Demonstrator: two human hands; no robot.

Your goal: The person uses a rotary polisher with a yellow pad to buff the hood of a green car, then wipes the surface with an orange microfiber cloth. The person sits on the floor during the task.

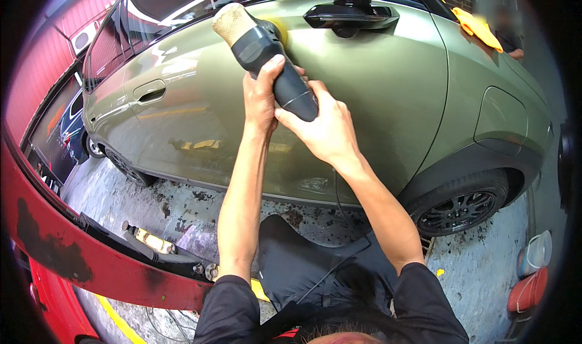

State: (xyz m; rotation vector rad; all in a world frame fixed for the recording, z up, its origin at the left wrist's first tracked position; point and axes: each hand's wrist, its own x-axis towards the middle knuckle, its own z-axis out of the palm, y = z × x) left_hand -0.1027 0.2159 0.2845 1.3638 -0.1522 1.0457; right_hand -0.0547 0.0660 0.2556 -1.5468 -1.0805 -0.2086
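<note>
While both my left hand (pixel 260 95) and right hand (pixel 324 129) clamp the polisher (pixel 267 50), its pad presses the car door (pixel 376 83) at eleven o'clock; open panel at three.

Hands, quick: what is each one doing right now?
Left hand: closed around the black polisher, upper on the grip.
Right hand: closed around the polisher's lower end, against the green car door.

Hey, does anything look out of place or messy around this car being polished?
An orange cloth lies loose on the olive-green car near its windscreen. The concrete floor shows dark stains. Both hands grip the polisher normally.
</note>
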